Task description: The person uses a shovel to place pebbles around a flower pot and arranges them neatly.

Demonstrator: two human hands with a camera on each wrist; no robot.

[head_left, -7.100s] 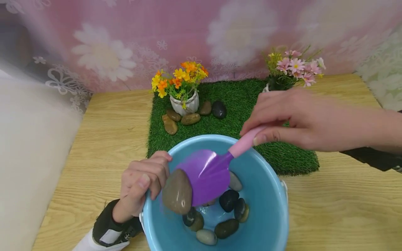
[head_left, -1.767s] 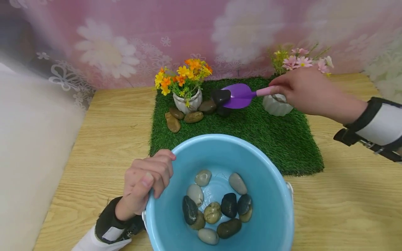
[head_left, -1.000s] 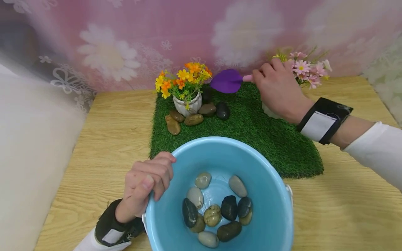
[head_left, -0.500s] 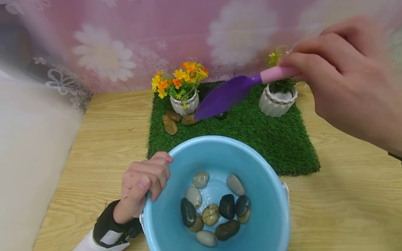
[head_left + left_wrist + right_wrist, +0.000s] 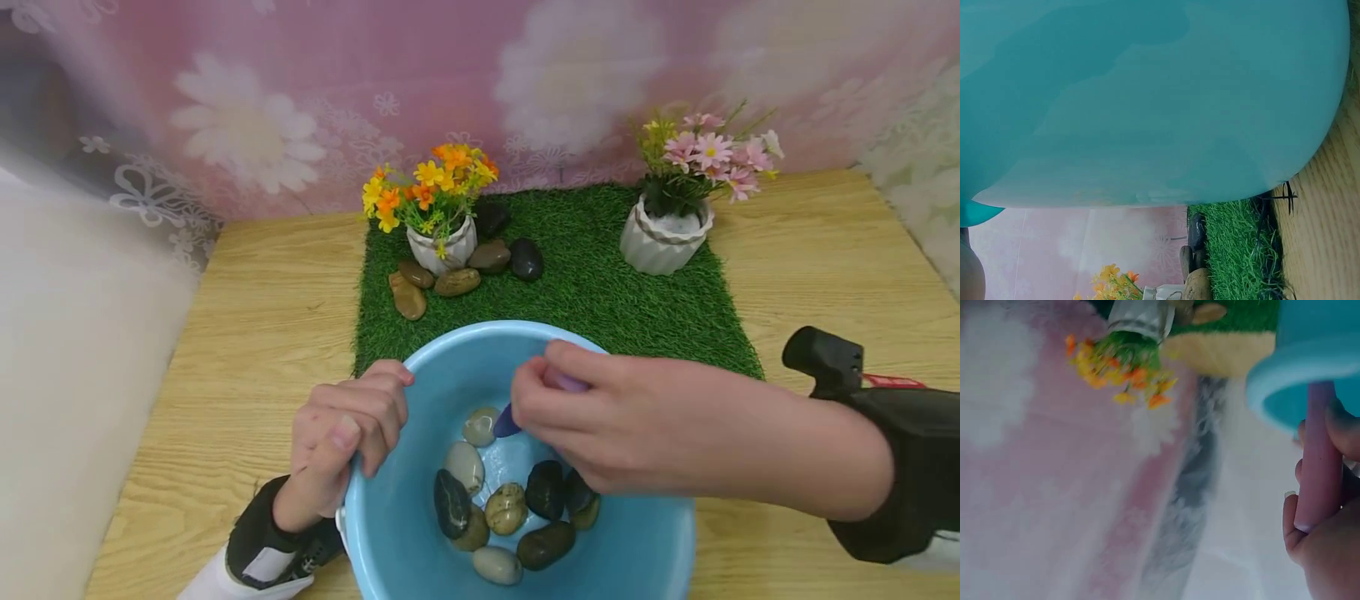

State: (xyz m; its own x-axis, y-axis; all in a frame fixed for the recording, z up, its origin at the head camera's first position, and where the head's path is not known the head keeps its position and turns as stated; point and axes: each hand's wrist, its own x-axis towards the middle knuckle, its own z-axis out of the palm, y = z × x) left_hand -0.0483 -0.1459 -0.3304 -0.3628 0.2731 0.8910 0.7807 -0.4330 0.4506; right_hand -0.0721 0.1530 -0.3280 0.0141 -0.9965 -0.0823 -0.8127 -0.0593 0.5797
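My left hand grips the left rim of a light blue bucket, thumb outside. In my right hand is a toy shovel with a pink handle; the fingers curl round it over the bucket. Most of its purple blade is hidden behind the hand, pointing down into the bucket. Smooth stones lie on the bucket's bottom, among them a mottled tan stone, a black stone and a brown stone. The left wrist view is mostly filled by the bucket's outer wall.
Behind the bucket lies a green turf mat on a wooden table. A white pot of orange flowers stands there with several stones around it, including a black stone behind. A pot of pink flowers stands right.
The shovel carried a black stone to the turf; that stone now rests behind the orange flowers' pot. My right hand has brought the shovel back into the bucket. The left hand stayed put.
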